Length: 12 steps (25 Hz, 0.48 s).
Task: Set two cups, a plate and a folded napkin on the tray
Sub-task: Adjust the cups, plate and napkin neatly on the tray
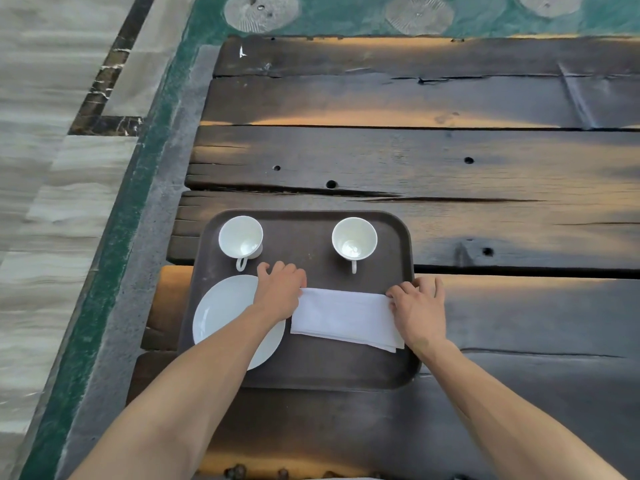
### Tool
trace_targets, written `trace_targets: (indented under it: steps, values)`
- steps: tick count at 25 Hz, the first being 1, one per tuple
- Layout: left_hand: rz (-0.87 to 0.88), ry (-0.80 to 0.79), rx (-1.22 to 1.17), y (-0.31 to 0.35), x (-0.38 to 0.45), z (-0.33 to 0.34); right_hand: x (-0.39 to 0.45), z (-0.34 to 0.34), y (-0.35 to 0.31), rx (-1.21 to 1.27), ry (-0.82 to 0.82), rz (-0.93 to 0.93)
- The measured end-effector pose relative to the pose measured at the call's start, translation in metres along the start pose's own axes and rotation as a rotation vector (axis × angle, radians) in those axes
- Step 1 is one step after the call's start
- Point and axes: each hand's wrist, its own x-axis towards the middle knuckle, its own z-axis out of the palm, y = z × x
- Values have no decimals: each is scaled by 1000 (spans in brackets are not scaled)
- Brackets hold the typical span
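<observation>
A dark brown tray [311, 237] lies on the wooden table. Two white cups stand upright at its far side, one on the left [240, 237] and one on the right [354, 239], handles pointing toward me. A white plate [221, 313] rests at the tray's near left, partly hidden by my left forearm. A folded white napkin [343, 317] lies flat at the near right. My left hand [280, 292] presses on the napkin's left end and my right hand [419, 306] on its right end, fingers curled over the edges.
The table is made of dark weathered planks [415, 161] with gaps and holes. Its left edge [180, 202] drops to a green and grey border and a pale tiled floor [41, 168]. Round textured discs [259, 12] lie beyond the far edge.
</observation>
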Motion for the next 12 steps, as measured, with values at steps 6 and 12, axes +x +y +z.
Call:
trace_targets:
  steps: [6,12]
  values:
    - [-16,-19,34,-2,-7,-1,-1,4,-3,39,38,-31]
    - [-45,-11,8,-1,-11,0,-1,2,-4,60,22,-24]
